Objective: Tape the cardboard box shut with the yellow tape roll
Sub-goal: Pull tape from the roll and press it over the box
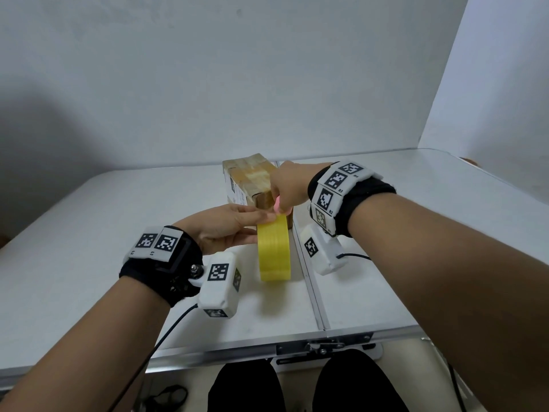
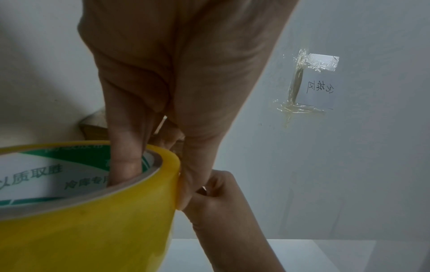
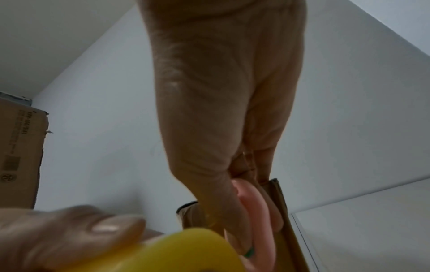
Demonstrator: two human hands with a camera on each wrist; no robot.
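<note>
The yellow tape roll (image 1: 274,251) is standing on its edge on the white table (image 1: 89,248), just on my side of the cardboard box (image 1: 248,181). It is a fat round ring, smooth and shiny on the outside. Inside the ring I am seeing a paper core with green print on white.

My left hand (image 1: 225,227) is holding the roll at its top. In the left wrist view one finger is reaching down inside the ring, and the thumb is pressing on the shiny outside, so the roll's wall is sitting pinched between them.

My right hand (image 1: 289,188) is sitting right above that grip, almost touching my left fingertips. Its fingers are curled around a small pink thing (image 1: 278,204). The pink thing is smooth and rounded, and I cannot tell what it is. A tiny bit of green is showing at its low end in the right wrist view.

Just behind both hands the box is resting on the table. It is brown and boxy, with shiny see-through tape strips across its top and a white label on its left side.

The table is flat and smooth with a seam down its middle. Plain white walls (image 1: 208,84) are standing behind it. A paper note (image 2: 318,82) is stuck to the wall with crinkly clear tape.
</note>
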